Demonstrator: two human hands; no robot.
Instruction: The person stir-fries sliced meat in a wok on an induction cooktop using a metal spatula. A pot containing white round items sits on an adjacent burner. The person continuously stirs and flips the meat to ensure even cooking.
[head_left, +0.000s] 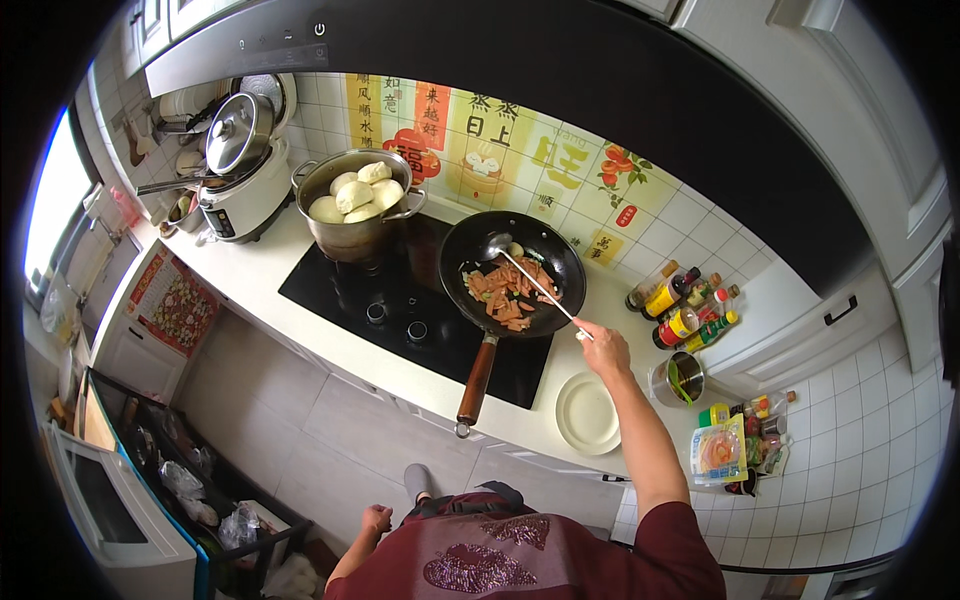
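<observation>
My right hand (604, 347) grips the pale handle of a metal ladle (536, 285), whose bowl rests at the far left side inside a black wok (551, 232). Sliced pinkish-orange pieces (499, 289), perhaps sausage or ham, lie in the wok with bits of green and white. The wok stands on a black glass cooktop (345, 307), its wooden handle (478, 382) pointing towards me. Below my right forearm sits a round cream plate (587, 412) on the counter. My left hand (377, 517) hangs by my side, fingers curled, with nothing visible in it.
A steel pot (352, 232) heaped with steamed buns (355, 196) stands left of the wok. Farther left is a white rice cooker (251, 195). Several sauce bottles (679, 326) and a steel container (686, 375) line the right side. The range hood (600, 112) hangs above.
</observation>
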